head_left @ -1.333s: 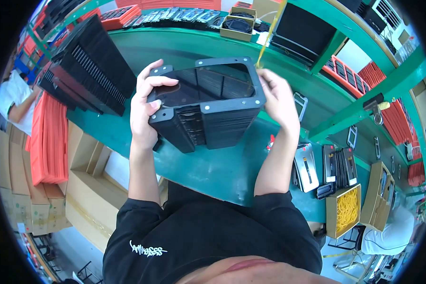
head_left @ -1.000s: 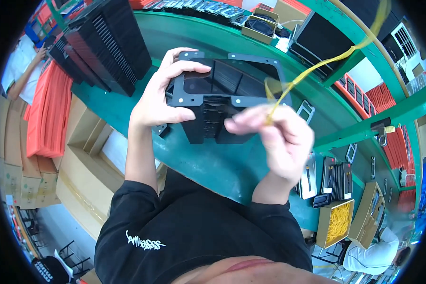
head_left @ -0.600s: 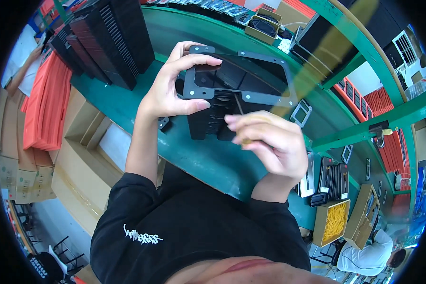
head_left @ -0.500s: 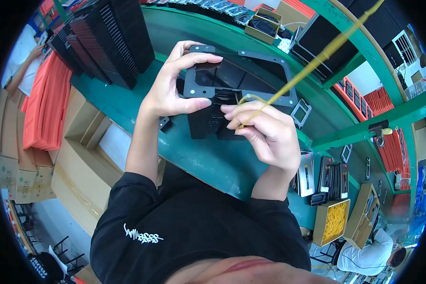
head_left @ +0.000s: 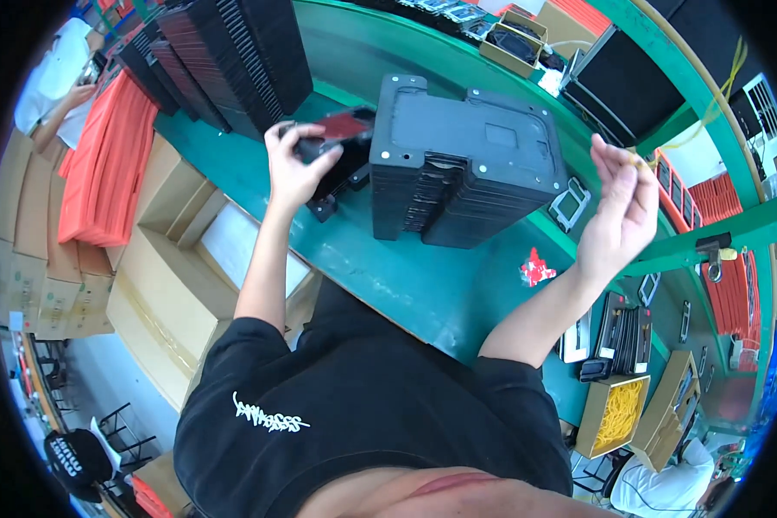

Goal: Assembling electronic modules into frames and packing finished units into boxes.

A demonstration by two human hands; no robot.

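Observation:
A tall stack of black plates (head_left: 470,129) stands on the green table, with a notch in its near side and small round studs at its corners. Left of it, my left hand (head_left: 298,164) is closed on a dark, glossy panel (head_left: 347,127) with a reddish reflection; motion blurs it, so its exact kind is unclear. My right hand (head_left: 617,203) is raised at the right, clear of the stack, fingertips pinched on a thin yellow cord (head_left: 698,129) that runs up toward the upper right. Small black parts (head_left: 324,208) lie beside the stack, below my left hand.
Tall black stacks (head_left: 233,69) stand at the far left, near orange sheets (head_left: 108,164) and an open cardboard box (head_left: 164,298). A green frame bar (head_left: 691,246) crosses the right side. Yellow bands fill a box (head_left: 622,414) at lower right. Another person's hand (head_left: 82,93) shows upper left.
My left hand has moved off the stack to the left with the glossy panel, baring the stack's flat top. My right hand has swung right and away with the yellow cord, now slack.

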